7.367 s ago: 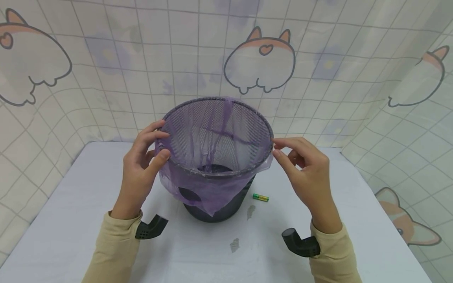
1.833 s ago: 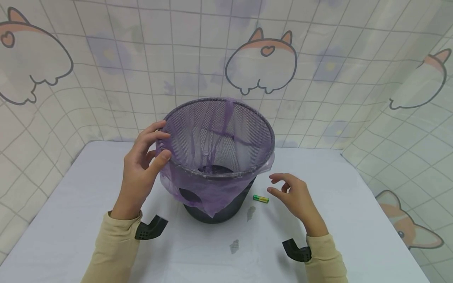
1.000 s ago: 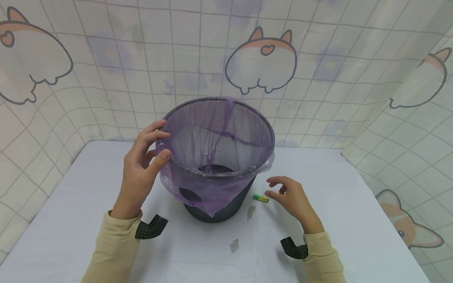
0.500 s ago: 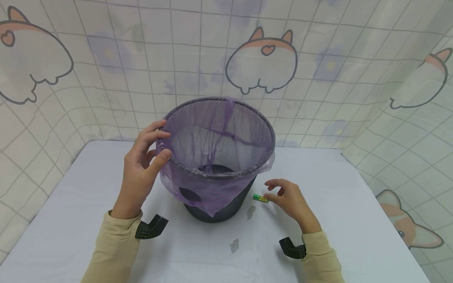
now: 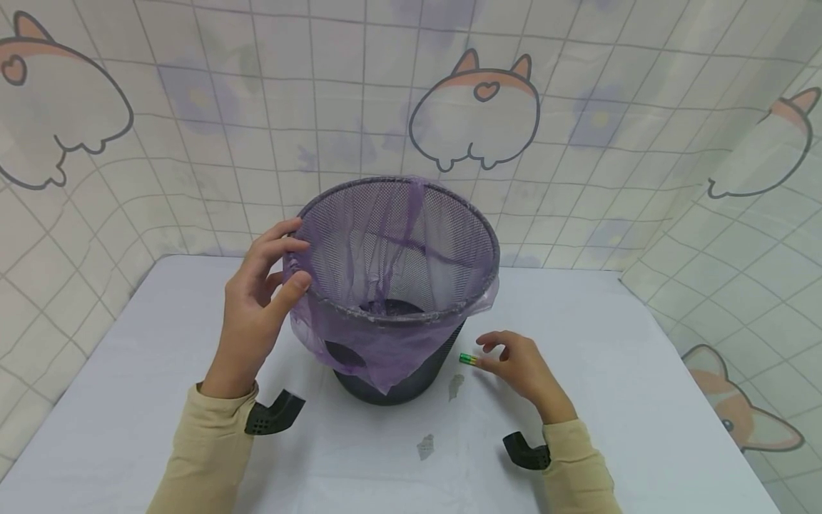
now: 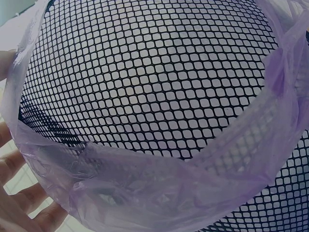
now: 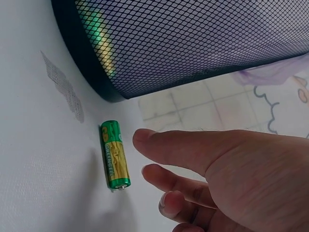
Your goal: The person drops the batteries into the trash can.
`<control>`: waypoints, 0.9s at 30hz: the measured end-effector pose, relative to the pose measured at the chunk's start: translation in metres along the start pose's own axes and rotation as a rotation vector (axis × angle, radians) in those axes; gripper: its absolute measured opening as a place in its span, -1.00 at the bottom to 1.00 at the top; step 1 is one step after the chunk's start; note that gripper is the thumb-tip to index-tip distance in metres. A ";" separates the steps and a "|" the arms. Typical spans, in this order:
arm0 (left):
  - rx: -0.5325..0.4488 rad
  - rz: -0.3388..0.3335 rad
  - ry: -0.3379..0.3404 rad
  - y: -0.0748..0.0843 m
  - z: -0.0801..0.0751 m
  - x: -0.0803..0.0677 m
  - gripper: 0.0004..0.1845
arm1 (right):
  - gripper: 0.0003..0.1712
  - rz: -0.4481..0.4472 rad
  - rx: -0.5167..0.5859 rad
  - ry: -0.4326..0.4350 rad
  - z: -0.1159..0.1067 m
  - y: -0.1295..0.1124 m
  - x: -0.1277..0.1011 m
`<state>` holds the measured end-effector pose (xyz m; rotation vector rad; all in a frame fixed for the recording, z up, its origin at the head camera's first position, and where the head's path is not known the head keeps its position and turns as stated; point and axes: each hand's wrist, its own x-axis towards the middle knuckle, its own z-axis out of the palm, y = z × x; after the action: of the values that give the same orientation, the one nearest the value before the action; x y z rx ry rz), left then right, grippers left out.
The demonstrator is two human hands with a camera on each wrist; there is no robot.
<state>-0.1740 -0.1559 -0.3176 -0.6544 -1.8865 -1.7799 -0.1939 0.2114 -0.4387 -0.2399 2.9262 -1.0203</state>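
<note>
A black mesh trash can (image 5: 443, 357) stands upright on the table, lined with a purple plastic bag (image 5: 392, 350) folded over its rim. My left hand (image 5: 253, 307) holds the rim at its left side, thumb at the front and fingers over the edge; in the left wrist view its fingers (image 6: 14, 166) lie against the bag outside. To the right of the can, a green and gold battery (image 7: 115, 154) lies on the table. My right hand (image 5: 520, 364) hovers beside it, thumb and fingers apart, holding nothing; in the head view the thumb covers part of the battery.
Two grey patches (image 5: 426, 447) mark the white tabletop (image 5: 359, 478) near the can. Through the mesh in the right wrist view, a green and yellow shape (image 7: 101, 43) shows. A tile-patterned curtain (image 5: 334, 86) surrounds the table's back and sides.
My right hand has left the can's right rim, come down to the table and moved slowly left toward the battery. My left hand has stayed at the rim.
</note>
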 end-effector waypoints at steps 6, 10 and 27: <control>-0.003 0.004 -0.001 -0.001 0.000 0.000 -0.63 | -0.62 0.026 -0.005 -0.022 0.004 0.002 0.002; -0.007 0.001 0.000 0.000 0.000 0.000 -0.63 | -0.63 0.030 0.003 -0.029 0.005 0.002 0.002; 0.002 -0.007 0.001 0.001 0.000 0.000 -0.64 | -0.69 0.023 -0.004 -0.038 0.016 0.009 0.006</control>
<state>-0.1736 -0.1557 -0.3164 -0.6473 -1.8917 -1.7818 -0.1998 0.2076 -0.4573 -0.2230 2.8906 -0.9959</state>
